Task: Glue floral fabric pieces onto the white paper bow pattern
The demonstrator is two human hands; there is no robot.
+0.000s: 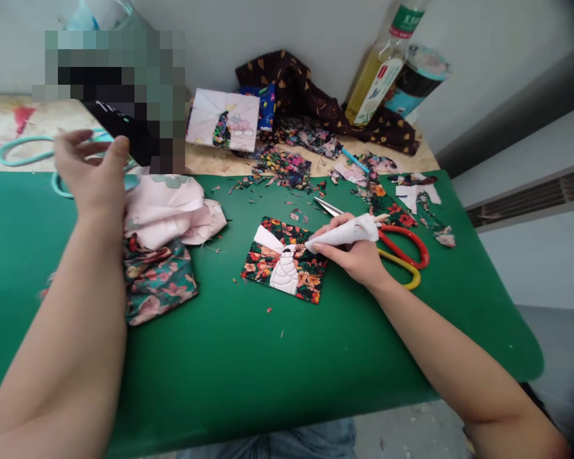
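My right hand (361, 261) is closed around a white cone-shaped bag (342, 233). Its narrow tip touches the upper right part of a square patchwork panel (284, 271), red-and-green floral with white pieces, lying flat on the green mat. Beneath that hand lie scissors with red and yellow handles (414, 242), their blades partly covered. At the far left, my left hand (93, 169) is over scissors with teal handles (22, 152), thumb and fingers apart; whether it touches them I cannot tell. Just right of it sits crumpled pink and floral fabric (165, 210).
A finished-looking pale panel (224, 118) leans at the back, near brown patterned cloth (296, 89). An oil bottle (377, 76) and a can (418, 76) stand at the back right. Floral scraps (284, 166) litter the mat's (268, 370) far edge. A pixelated patch hides part of the left background.
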